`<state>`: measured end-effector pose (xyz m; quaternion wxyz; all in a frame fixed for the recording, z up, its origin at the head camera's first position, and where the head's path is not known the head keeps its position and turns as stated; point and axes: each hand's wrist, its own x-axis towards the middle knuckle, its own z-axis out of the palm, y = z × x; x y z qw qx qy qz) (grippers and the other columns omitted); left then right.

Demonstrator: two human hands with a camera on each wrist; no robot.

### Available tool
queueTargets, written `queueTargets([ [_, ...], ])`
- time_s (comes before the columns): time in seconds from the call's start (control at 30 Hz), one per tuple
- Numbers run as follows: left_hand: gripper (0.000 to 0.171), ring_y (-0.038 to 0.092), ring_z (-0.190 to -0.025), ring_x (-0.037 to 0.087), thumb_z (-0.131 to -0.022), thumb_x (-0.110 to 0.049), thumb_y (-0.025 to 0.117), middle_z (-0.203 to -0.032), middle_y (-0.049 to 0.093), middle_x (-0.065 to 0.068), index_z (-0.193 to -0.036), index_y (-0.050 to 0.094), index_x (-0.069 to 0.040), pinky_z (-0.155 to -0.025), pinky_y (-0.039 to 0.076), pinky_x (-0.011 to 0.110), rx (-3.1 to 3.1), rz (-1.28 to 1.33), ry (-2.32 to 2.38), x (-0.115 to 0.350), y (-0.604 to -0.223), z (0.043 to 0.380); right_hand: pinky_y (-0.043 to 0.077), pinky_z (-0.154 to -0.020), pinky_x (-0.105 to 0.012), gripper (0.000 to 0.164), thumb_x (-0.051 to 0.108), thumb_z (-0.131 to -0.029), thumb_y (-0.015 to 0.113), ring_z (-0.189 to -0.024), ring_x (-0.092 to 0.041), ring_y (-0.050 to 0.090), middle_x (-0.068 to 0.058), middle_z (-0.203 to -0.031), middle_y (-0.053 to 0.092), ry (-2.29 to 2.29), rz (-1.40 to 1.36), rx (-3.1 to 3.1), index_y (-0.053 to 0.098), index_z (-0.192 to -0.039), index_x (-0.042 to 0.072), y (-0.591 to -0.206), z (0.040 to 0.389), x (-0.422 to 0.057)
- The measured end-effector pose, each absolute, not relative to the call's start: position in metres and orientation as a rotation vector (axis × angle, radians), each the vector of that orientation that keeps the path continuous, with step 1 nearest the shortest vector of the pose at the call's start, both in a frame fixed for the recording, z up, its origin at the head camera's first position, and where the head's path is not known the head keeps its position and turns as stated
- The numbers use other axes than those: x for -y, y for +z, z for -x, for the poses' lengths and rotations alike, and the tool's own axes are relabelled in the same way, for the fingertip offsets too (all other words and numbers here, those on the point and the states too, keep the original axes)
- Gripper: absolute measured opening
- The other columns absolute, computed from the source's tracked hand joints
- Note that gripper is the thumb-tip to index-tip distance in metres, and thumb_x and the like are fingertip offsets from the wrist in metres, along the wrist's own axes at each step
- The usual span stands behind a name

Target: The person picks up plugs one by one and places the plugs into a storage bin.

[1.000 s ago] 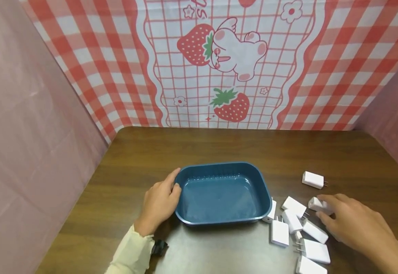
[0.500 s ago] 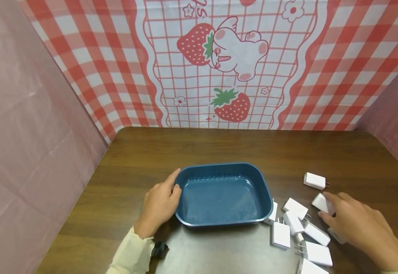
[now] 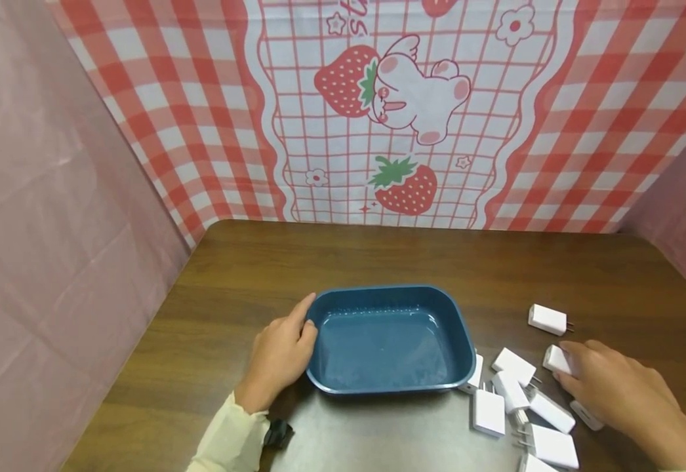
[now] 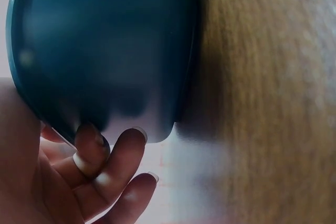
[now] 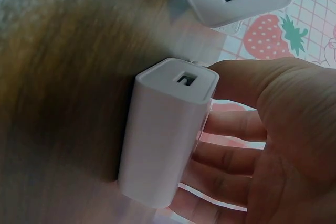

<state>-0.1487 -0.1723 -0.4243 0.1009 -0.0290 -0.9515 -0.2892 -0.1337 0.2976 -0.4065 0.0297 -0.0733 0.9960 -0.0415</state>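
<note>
"What's the right hand point(image 3: 620, 387) got?"
"A white charger point(image 3: 557, 360), thumb and fingers clamped on its sides, right of the tray point(image 3: 378, 347). Can't tell if it touches the tabletop point(image 3: 260, 255)."
"And the left hand point(image 3: 278, 357)?"
"Gripping the tray's left end, fingers curled at the rim."
"Other chargers point(image 3: 489, 413)?"
"Mostly clustered between tray and right hand; a lone charger point(image 3: 548, 320) lies just beyond that hand, prongs pointing right."

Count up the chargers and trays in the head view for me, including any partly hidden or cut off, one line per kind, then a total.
White chargers: 10
Blue trays: 1
Total: 11 things in sight
</note>
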Motion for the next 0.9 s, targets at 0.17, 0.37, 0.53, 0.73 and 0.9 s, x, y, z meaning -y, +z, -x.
queueTargets([
  [0.17,0.049,0.067,-0.084,0.022,-0.1,-0.026,0.051,-0.116,0.071,0.011,-0.148,0.052,-0.017,-0.074,0.051,0.047,2.827,0.081,-0.859,0.171,-0.424,0.148,0.045,-0.058,-0.065,0.054,0.035,-0.086,0.075,-0.097,-0.052,0.061,-0.024,-0.111,0.062,-0.128,0.219,-3.063,0.061,-0.126,0.0,-0.411,0.135,-0.301],
  [0.37,0.05,0.054,-0.063,0.017,-0.098,-0.023,0.052,-0.068,0.062,0.004,-0.148,0.052,-0.015,-0.062,0.045,0.039,2.838,0.088,-0.844,0.171,-0.423,0.148,0.044,-0.054,-0.063,0.056,0.04,-0.085,0.076,-0.093,-0.051,0.062,-0.025,-0.109,0.063,-0.129,0.19,-3.07,0.061,-0.122,-0.001,-0.412,0.137,-0.305],
  [0.53,0.052,0.042,-0.05,0.015,-0.096,-0.021,0.054,-0.053,0.037,-0.004,-0.147,0.053,-0.013,-0.051,0.035,0.034,2.824,0.097,-0.858,0.171,-0.423,0.149,0.043,-0.052,-0.061,0.056,0.041,-0.083,0.077,-0.085,-0.047,0.064,-0.026,-0.105,0.064,-0.165,0.169,-3.083,0.062,-0.118,-0.001,-0.41,0.137,-0.304],
  [0.73,0.053,0.038,-0.047,0.014,-0.095,-0.019,0.053,-0.052,0.035,-0.004,-0.148,0.052,-0.012,-0.047,0.03,0.032,2.824,0.093,-0.904,0.171,-0.423,0.148,0.043,-0.051,-0.059,0.055,0.038,-0.085,0.077,-0.08,-0.039,0.064,-0.024,-0.102,0.066,-0.208,0.176,-3.098,0.062,-0.118,-0.003,-0.404,0.137,-0.3],
  [0.9,0.052,0.04,-0.051,0.015,-0.096,-0.019,0.052,-0.053,0.033,-0.005,-0.147,0.053,-0.013,-0.051,0.034,0.033,2.808,0.093,-0.91,0.171,-0.423,0.149,0.043,-0.05,-0.057,0.054,0.039,-0.088,0.074,-0.081,-0.038,0.065,-0.023,-0.103,0.066,-0.219,0.195,-3.123,0.061,-0.119,-0.004,-0.399,0.138,-0.297],
])
